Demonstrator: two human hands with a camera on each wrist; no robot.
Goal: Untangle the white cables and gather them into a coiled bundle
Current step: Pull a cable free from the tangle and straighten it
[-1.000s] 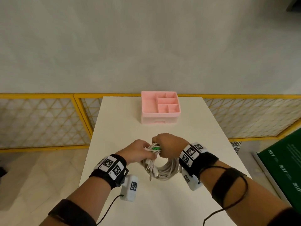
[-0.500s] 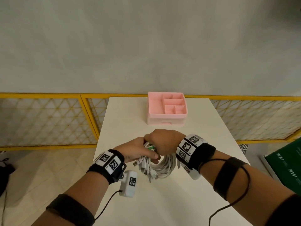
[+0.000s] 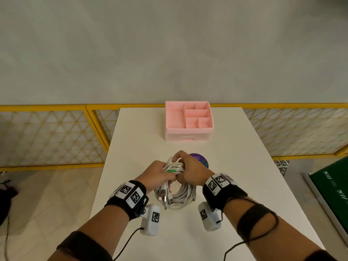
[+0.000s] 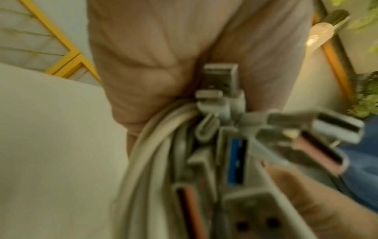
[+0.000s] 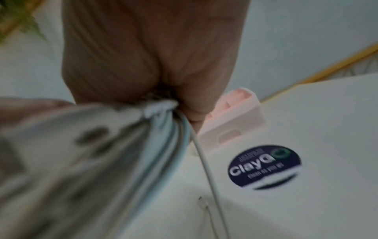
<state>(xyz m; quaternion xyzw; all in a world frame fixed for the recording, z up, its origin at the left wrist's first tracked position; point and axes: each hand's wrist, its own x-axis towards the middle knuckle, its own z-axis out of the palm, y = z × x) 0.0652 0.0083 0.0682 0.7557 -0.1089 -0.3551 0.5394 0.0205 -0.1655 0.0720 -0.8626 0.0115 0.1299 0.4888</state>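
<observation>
A coil of white cables [image 3: 181, 194] hangs between my two hands over the white table [image 3: 131, 140]. My left hand [image 3: 160, 174] grips the top of the coil from the left, and my right hand [image 3: 190, 170] grips it from the right, fingers curled over the strands. A green tie [image 3: 171, 170] shows between the hands. Several USB plugs [image 3: 163, 197] dangle at the coil's left side. In the left wrist view the cables [image 4: 155, 145] run under my palm with the plugs [image 4: 235, 155] bunched close. In the right wrist view the cables [image 5: 163, 122] are blurred under my fist.
A pink compartment organiser [image 3: 188, 123] stands at the table's far middle. A round dark purple sticker [image 3: 200, 160] lies on the table just beyond my right hand, also seen as a sticker [image 5: 265, 167] in the right wrist view. A yellow mesh fence [image 3: 56, 132] runs behind the table.
Both hands have shifted on the top of the coil, staying closed around it. The head view moved, and the purple sticker now shows past my right hand.
</observation>
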